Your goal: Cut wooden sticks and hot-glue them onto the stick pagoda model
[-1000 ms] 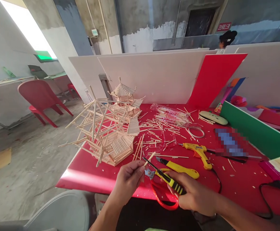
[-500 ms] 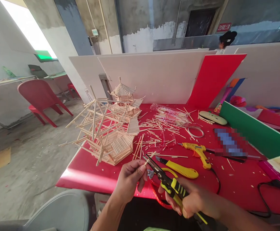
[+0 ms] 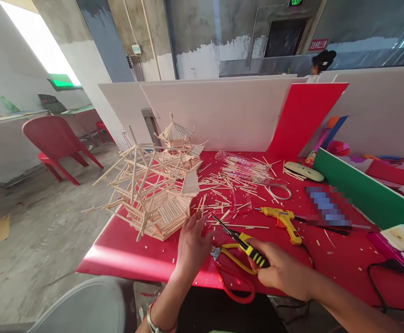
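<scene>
My left hand (image 3: pixel 192 247) is stretched out over the red table with its fingers apart, at the near ends of several thin wooden sticks (image 3: pixel 202 203). Whether the fingertips touch those sticks I cannot tell. In my right hand (image 3: pixel 281 273) is a pair of pliers (image 3: pixel 253 252) with black and yellow handles, its slim jaws pointing up and left. Below them lie cutters (image 3: pixel 234 282) with one red and one yellow handle. Left of my left hand stands a pavilion-like frame (image 3: pixel 163 208) built of sticks, its roof a bare lattice.
Behind the frame is a stick tower (image 3: pixel 176 132) with a pointed roof. Loose sticks (image 3: pixel 246 169) and plastic wrap litter the table (image 3: pixel 146 259). A yellow glue gun (image 3: pixel 283 219), a tape roll (image 3: pixel 280 191) and a green board (image 3: pixel 364 185) are to the right. White panels (image 3: pixel 215 115) rise behind.
My left hand has let go of the short stick at the jaws and moved forward to the loose sticks, fingers opening. The pliers in my right hand have shifted slightly up and away.
</scene>
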A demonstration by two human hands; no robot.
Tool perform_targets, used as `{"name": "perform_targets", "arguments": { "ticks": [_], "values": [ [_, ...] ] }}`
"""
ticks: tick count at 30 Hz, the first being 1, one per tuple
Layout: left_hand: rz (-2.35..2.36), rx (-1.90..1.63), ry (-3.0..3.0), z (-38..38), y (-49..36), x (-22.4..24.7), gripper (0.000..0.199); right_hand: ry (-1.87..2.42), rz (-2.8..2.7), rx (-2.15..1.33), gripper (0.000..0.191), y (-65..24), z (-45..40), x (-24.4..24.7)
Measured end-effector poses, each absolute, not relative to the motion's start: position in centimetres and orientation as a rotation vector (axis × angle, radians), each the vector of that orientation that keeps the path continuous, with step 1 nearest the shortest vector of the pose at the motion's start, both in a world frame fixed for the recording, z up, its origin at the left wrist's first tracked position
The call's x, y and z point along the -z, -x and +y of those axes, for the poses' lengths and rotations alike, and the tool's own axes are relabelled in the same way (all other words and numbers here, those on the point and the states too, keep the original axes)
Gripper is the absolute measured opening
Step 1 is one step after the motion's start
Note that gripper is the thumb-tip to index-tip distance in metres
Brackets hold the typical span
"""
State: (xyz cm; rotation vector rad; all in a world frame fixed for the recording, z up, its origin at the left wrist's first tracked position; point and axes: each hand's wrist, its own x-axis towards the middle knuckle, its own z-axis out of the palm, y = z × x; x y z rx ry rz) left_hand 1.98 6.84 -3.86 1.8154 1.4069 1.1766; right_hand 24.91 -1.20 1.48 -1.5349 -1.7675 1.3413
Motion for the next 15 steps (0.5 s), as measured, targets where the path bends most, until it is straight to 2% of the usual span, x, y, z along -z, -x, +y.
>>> {"name": "perform_targets", "arguments": {
  "ticks": [4, 5, 8, 10, 15],
  "values": [
    [1.341, -1.230, -1.647, 6.9, -1.5, 3.2, 0.019, 1.492, -1.801, -1.399, 0.069, -25.1, -1.2, -2.2],
    [1.309, -1.206, -1.520, 6.8, -1.4, 2.9, 0.023, 1.476, -1.829, -1.405, 0.068, -25.1, -1.2, -2.4],
    [1.120, -1.032, -1.121, 6.3, -1.0, 1.8, 0.054, 1.438, -1.951, -1.359, 0.067, -25.1, -1.3, -2.3],
    [0.967, -0.912, -1.021, 5.9, -1.0, 1.0, 0.061, 1.458, -2.038, -1.257, 0.069, -25.1, -1.4, -1.9],
    [0.910, -0.803, -1.106, 5.3, -1.4, -0.3, 0.026, 1.563, -2.189, -1.025, 0.069, -24.7, -1.7, -1.7]
  ]
}}
